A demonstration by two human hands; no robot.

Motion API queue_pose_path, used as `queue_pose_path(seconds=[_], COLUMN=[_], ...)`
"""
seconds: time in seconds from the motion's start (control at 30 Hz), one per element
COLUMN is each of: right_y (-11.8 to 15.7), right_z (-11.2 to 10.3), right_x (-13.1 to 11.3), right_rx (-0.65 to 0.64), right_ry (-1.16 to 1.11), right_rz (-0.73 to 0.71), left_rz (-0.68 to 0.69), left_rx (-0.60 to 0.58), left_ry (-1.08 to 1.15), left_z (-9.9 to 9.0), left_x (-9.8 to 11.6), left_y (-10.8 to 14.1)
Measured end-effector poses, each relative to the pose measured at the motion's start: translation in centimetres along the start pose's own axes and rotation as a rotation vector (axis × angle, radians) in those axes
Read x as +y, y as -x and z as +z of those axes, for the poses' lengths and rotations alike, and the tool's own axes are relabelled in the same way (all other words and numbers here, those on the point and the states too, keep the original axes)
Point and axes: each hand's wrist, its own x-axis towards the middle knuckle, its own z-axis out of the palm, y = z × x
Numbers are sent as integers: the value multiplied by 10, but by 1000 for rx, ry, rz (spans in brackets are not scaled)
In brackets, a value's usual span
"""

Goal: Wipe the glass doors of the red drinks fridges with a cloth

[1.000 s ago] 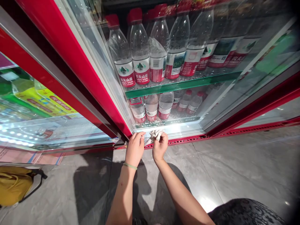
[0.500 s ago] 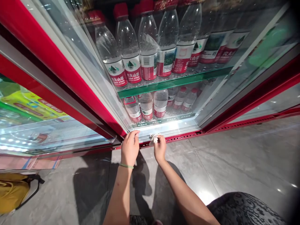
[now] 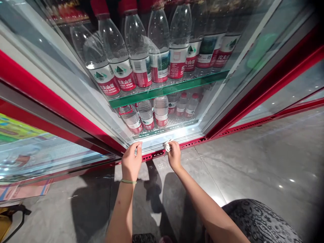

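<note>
My right hand (image 3: 174, 156) is closed on a crumpled white tissue (image 3: 167, 145), at the bottom rail of a cooler's glass door (image 3: 181, 136). To its left, my left hand (image 3: 131, 162), with a green band at the wrist, rests at the lower left corner of the same door frame. Its fingers are bent together, and whether they grip the edge or anything small is hidden. Behind the glass, water bottles (image 3: 124, 76) with red and white labels stand on a green-edged shelf (image 3: 172, 88), and smaller-looking ones (image 3: 160, 113) stand below.
Red door frames (image 3: 253, 87) run along both sides. Grey tiled floor (image 3: 243, 162) lies below the coolers. At the left are a pink and blue flat box (image 3: 27, 189) and part of a yellow bag (image 3: 5, 222). My patterned clothing (image 3: 258, 219) shows at the lower right.
The view has shifted, so the cooler and bottles appear further left. My left hand also appears further left, with more space between it and my right hand, which still holds the tissue.
</note>
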Motion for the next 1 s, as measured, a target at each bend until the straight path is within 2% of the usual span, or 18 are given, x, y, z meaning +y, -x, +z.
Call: queue_pose_path(seconds=[0.13, 0.37, 0.5, 0.6, 0.67, 0.77, 1.0], right_y=[-24, -87, -120, -126, -118, -91, 14], right_z=[-32, -98, -138, -146, -136, -100, 36], right_x=[17, 54, 70, 74, 73, 66, 17], right_rx=[116, 487, 599, 626, 609, 547, 281], right_ry=[72, 209, 243, 243, 234, 217, 139], right_rz=[33, 202, 279, 312, 321, 313, 176], left_rz=[2, 134, 161, 144, 110, 100, 53], left_rx=[-70, -204, -238, -222, -173, -135, -125], left_ry=[7, -19, -39, -55, -68, -67, -151], left_z=[10, 35, 40, 33, 25, 8, -33], left_x=[5, 20, 25, 18, 10, -3, -22], left_y=[2, 6, 6, 6, 7, 10, 15])
